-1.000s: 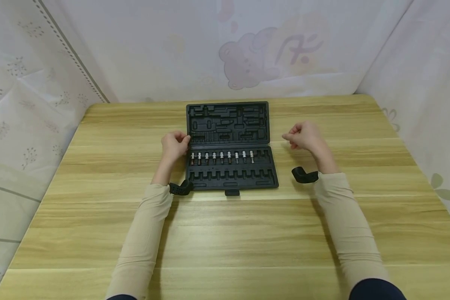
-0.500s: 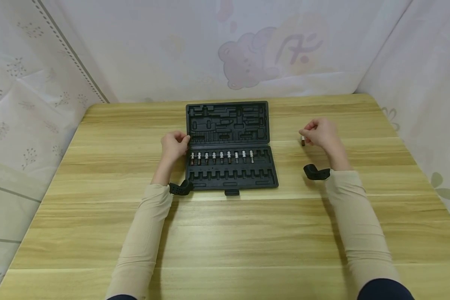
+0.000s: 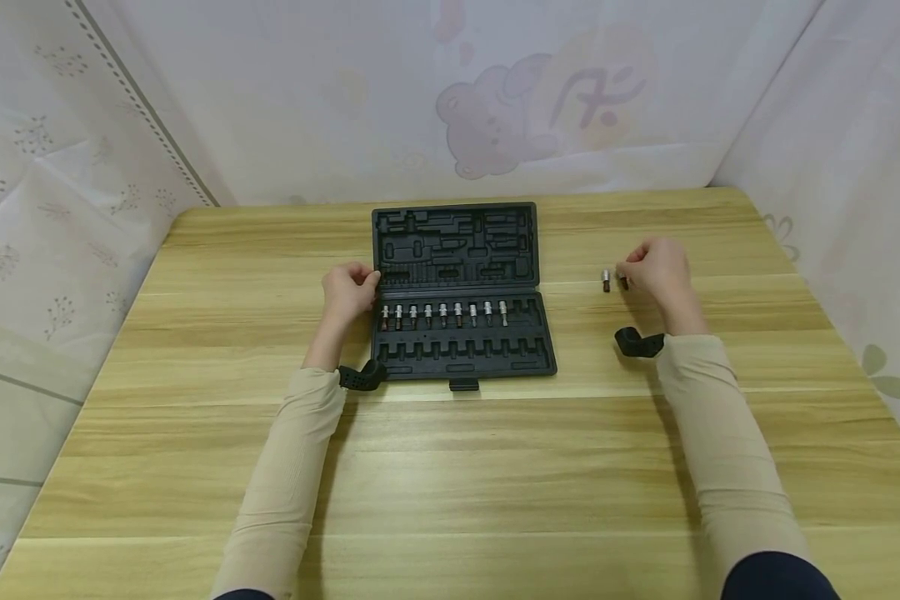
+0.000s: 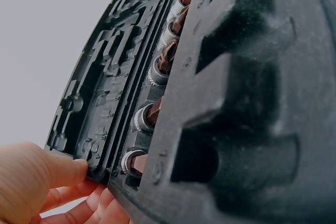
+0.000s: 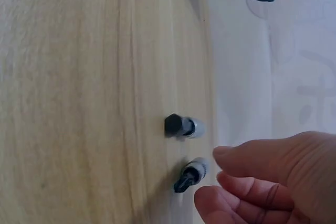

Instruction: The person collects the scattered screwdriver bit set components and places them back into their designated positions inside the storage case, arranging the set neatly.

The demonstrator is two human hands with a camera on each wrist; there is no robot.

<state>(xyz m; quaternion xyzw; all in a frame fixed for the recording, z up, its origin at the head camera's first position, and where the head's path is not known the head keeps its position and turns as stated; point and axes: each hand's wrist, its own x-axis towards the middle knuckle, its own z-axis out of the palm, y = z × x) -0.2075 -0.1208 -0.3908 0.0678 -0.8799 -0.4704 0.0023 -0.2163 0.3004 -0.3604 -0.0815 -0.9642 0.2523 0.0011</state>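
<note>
In the head view, shifted slightly rightward since 0.5 s ago: the right hand (image 3: 660, 267). Now apart from it on the tabletop (image 3: 450, 467): 1 loose bit socket (image 3: 606, 281), earlier at the fingertips. Newly in sight at those fingertips: a 2nd loose socket (image 3: 623, 282), slightly tilted, just right of the 1st. Unmoved: the left hand (image 3: 348, 293), at the left edge of the unfolded black case (image 3: 461, 291). Counted in the near half of the case: 9 seated sockets (image 3: 443, 315), in 1 row, same as before. Worn on the arms: 2 beige sleeves (image 3: 281, 475) and 2 black wrist mounts (image 3: 363, 377).

In the left wrist view, pinching the case near its hinge, thumb above, other fingers below. Coppery tips on at least 5 seated sockets.

In the right wrist view, thumb and forefinger parted by a narrow gap, just beside the 2nd loose socket; cannot tell whether touching. Both loose sockets near each other, apart.
</note>
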